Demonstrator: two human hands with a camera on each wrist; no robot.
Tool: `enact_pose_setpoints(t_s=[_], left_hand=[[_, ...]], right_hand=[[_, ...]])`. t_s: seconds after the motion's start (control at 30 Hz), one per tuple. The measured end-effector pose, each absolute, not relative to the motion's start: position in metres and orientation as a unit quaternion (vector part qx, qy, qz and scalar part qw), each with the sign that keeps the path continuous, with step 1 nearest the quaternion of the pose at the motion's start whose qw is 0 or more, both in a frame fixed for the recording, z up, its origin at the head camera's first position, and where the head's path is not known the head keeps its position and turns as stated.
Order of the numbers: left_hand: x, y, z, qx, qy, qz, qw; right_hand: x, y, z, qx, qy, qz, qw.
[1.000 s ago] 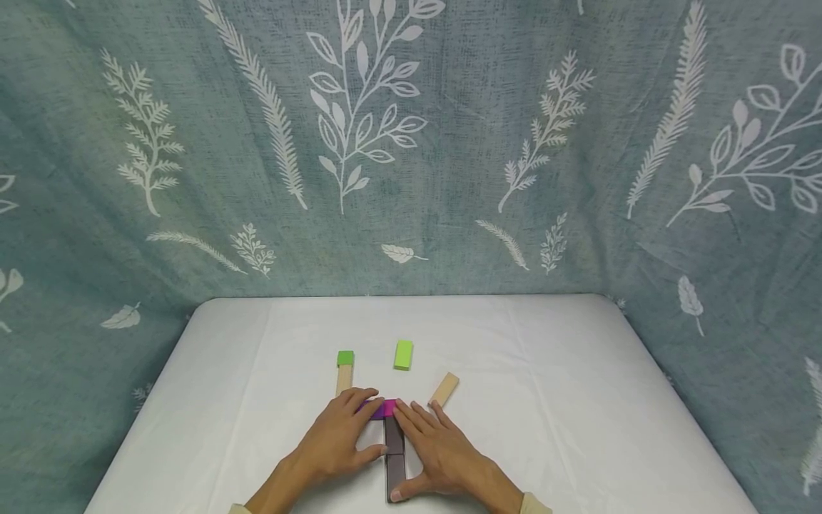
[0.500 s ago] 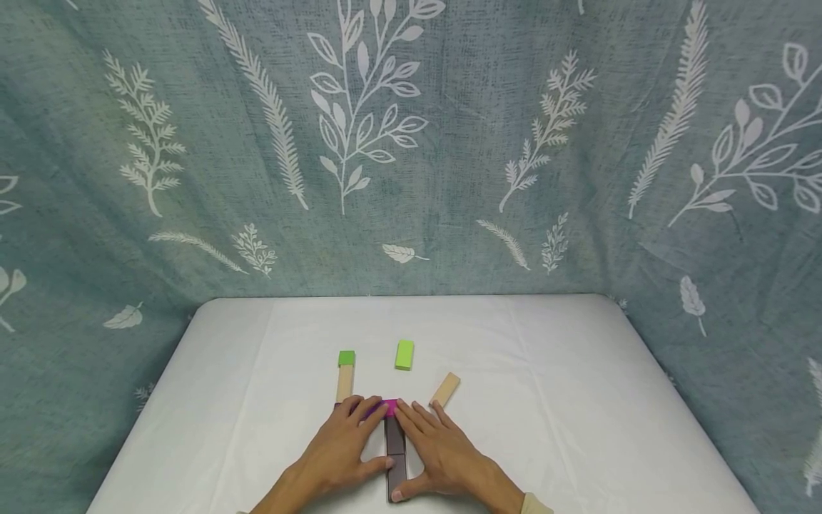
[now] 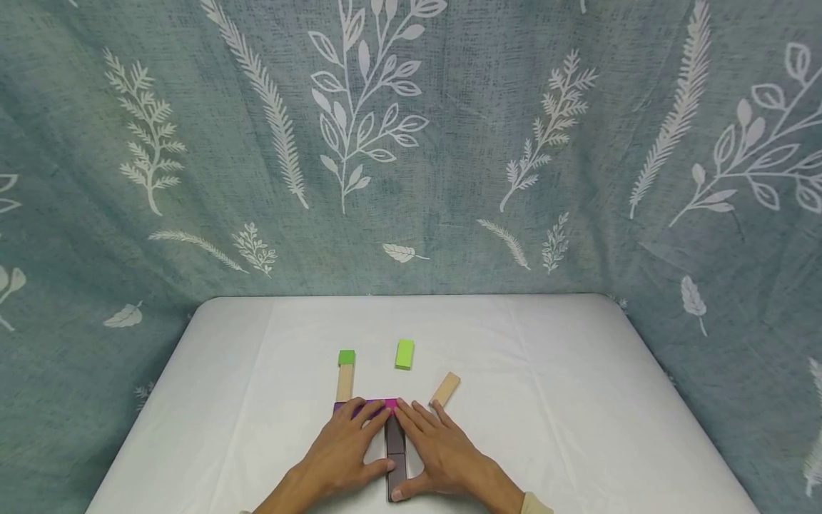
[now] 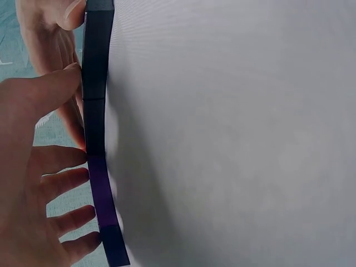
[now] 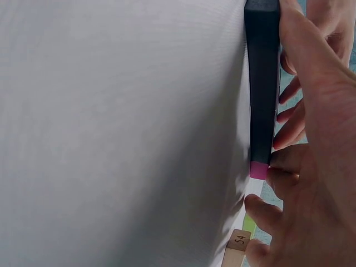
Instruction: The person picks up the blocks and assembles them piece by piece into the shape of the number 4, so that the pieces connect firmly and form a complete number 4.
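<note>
Two dark flat blocks (image 3: pixel 395 437) lie end to end on the table, pointing away from the body. Across their far end runs a row of a magenta block (image 3: pixel 391 405) and purple blocks (image 4: pixel 103 189), with a dark blue end (image 4: pixel 115 247) in the left wrist view. My left hand (image 3: pixel 340 453) rests its fingertips on the purple and magenta pieces, its thumb touching a dark block. Opposite it, my right hand (image 3: pixel 443 453) has fingertips at the magenta block and its thumb on the near dark block. The fingers of both hands are extended, partly covering the row.
A plain wooden block (image 3: pixel 344 382) with a green block (image 3: pixel 347 357) at its far end lies beyond the left hand. A lime-green block (image 3: pixel 404 354) lies farther back. Another wooden block (image 3: pixel 446 389) sits slanted by the right fingertips. White cloth (image 3: pixel 546 400) covers the table.
My left hand has shifted slightly right and toward the body, its thumb moving farther over the dark block. More of the purple row's left end now shows. The right hand has barely moved.
</note>
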State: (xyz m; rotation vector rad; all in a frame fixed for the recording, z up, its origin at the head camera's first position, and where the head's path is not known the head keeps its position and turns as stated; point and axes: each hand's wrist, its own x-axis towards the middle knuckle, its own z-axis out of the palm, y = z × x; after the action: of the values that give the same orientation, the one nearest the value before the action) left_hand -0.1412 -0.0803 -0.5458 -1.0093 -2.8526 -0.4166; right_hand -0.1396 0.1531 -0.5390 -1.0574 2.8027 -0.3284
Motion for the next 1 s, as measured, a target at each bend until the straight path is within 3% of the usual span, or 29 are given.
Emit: enact_pose_setpoints(t_s=[0.17, 0.43, 1.0], left_hand=[[-0.1406, -0.0793, -0.5440, -0.336, -0.931, -0.134, 0.049], [-0.1382, -0.0770, -0.5387, -0.342, -0.931, -0.129, 0.013], [-0.1382, -0.0781, -0.5443, -0.345, -0.930, -0.126, 0.023]], right_hand=[[-0.1394, 0.1534, -0.5397, -0.351, 0.928, -0.113, 0.063], [-0.1395, 0.1527, -0.5397, -0.349, 0.929, -0.105, 0.064], [-0.1396, 0.1518, -0.5383, -0.348, 0.929, -0.107, 0.066]])
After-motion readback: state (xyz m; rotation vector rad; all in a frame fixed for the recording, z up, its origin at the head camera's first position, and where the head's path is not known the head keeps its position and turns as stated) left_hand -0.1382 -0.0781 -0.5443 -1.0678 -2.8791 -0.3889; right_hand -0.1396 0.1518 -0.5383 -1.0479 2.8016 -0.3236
